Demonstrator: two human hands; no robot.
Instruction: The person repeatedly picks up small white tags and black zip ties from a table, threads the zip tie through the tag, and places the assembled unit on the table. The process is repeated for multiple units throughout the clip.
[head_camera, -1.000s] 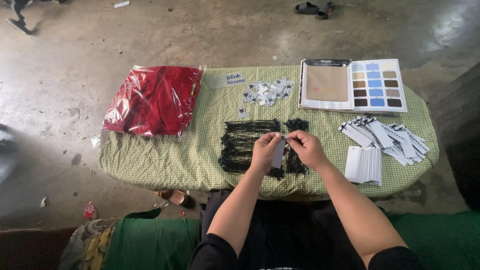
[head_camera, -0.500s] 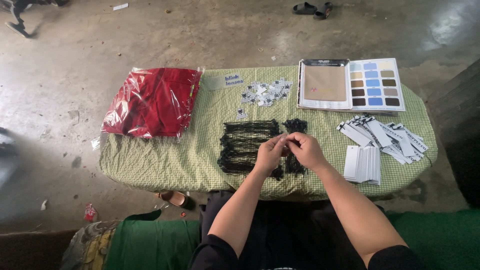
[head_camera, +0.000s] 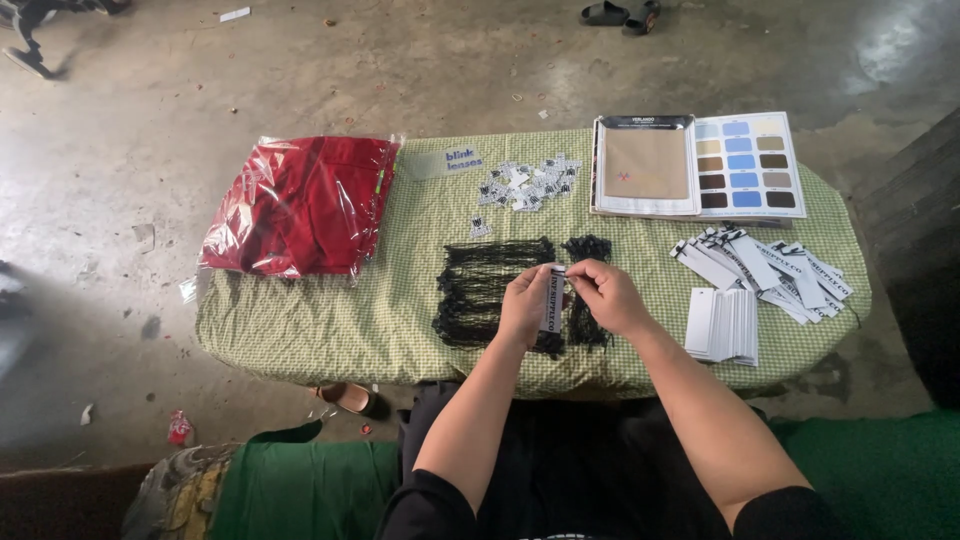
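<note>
My left hand (head_camera: 522, 305) holds a narrow white paper tag (head_camera: 551, 297) upright over the table's front middle. My right hand (head_camera: 603, 294) pinches at the tag's top edge, fingers closed on what looks like a thin black string; the string itself is too small to see clearly. Under both hands lies a spread of black strings (head_camera: 487, 288) on the green checked tablecloth (head_camera: 330, 330). A neat stack of white tags (head_camera: 722, 324) sits to the right, with a fanned row of printed tags (head_camera: 765, 266) behind it.
A red garment in a clear plastic bag (head_camera: 300, 203) lies at the table's left end. Small printed stickers (head_camera: 525, 184) are heaped at the back middle. An open colour swatch book (head_camera: 695, 166) lies back right. Concrete floor surrounds the table; sandals (head_camera: 620, 14) lie far off.
The hands have stayed over the black strings. The white tag is now turned upright and more visible between them, and the right fingers have shifted to its top.
</note>
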